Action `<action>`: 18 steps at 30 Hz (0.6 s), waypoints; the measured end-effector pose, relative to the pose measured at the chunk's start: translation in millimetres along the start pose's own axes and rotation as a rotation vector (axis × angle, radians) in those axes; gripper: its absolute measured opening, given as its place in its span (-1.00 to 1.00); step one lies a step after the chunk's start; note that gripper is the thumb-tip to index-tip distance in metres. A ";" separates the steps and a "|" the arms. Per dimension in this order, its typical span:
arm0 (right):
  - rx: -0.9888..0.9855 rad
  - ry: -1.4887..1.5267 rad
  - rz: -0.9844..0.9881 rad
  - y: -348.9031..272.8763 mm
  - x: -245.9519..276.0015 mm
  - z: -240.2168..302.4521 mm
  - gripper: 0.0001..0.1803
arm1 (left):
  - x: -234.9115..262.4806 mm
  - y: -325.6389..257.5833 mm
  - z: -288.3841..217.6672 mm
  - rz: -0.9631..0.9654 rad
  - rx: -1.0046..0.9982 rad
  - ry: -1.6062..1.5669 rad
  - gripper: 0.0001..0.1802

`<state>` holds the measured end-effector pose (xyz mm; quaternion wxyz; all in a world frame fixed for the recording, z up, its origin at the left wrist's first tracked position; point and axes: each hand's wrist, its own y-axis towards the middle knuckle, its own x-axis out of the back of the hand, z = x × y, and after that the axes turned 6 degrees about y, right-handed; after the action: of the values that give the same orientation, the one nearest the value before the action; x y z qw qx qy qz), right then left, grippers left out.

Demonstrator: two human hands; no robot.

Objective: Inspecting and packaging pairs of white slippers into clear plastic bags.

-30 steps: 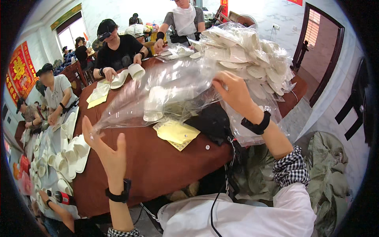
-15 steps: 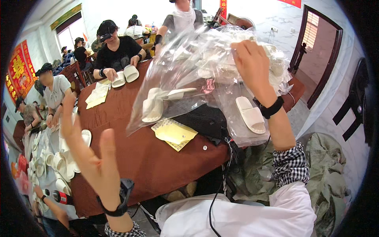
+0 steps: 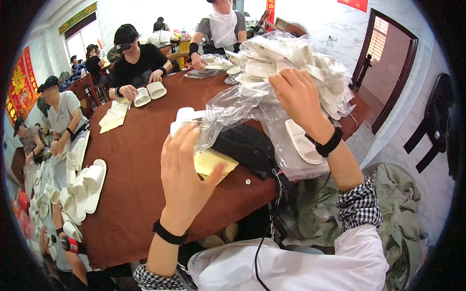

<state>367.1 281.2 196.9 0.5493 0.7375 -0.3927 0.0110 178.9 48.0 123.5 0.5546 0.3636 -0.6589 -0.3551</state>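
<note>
A brown cloth-covered table (image 3: 131, 194) lies ahead; above it, a clear, crumpled plastic bag (image 3: 229, 106) hangs from the right hand (image 3: 303, 104), fingers clamped on its edge; the left hand (image 3: 182, 169), thumb apart from fingers, is beside it, contact unclear.

Red banner (image 3: 22, 89) on wall (image 3: 318, 17) beyond tabletop's (image 3: 131, 194) left edge: large gold characters, smaller ones around. Narrow red strip (image 3: 270, 10) beyond far edge: gold characters. Red sign (image 3: 354, 4), high beyond far right corner: dark characters, partly cut off. Printed sheet (image 3: 115, 112) near tabletop's left edge: rows too small to read. Bottle (image 3: 73, 245) at near left corner: red label, print illegible.
</note>
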 end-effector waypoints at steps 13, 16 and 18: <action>-0.066 0.321 0.212 -54.5 -7.1 -66.8 -0.80 | -3.4 -19.8 26.0 -0.173 0.035 -0.204 -0.89; -0.273 0.392 0.257 -68.4 -10.6 -78.4 -0.86 | -2.7 -29.7 15.4 -0.088 -0.241 -0.092 -0.88; -0.166 0.211 0.158 -67.9 -15.9 -76.5 -0.90 | -3.8 -35.2 -5.9 -0.078 -0.368 -0.084 -0.85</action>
<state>428.0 358.9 165.6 0.6442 0.6509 -0.3893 0.0991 188.2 34.0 91.9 0.5696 0.2661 -0.5908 -0.5057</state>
